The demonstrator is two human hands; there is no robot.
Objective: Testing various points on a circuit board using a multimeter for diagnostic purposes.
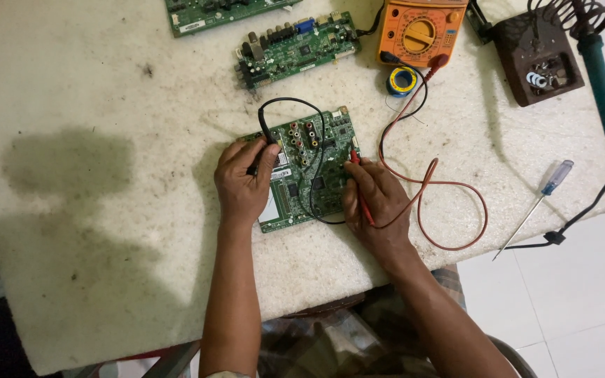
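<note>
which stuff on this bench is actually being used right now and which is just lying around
In use: left hand with black probe; right hand with red probe; green circuit board; orange multimeter.
Lying about: second board; screwdriver; soldering iron; solder spool.

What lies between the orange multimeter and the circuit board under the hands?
In the head view, a small solder spool lies between multimeter and circuit board.

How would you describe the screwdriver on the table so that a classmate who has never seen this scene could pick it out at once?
Start at the white worktable and go to its right edge, past the person's right hand and the looping red lead. Below the blue-handled soldering iron lies the screwdriver, slanted. Its clear handle with a blue tip and its thin bare shaft set it apart; no cable runs from it.
</note>
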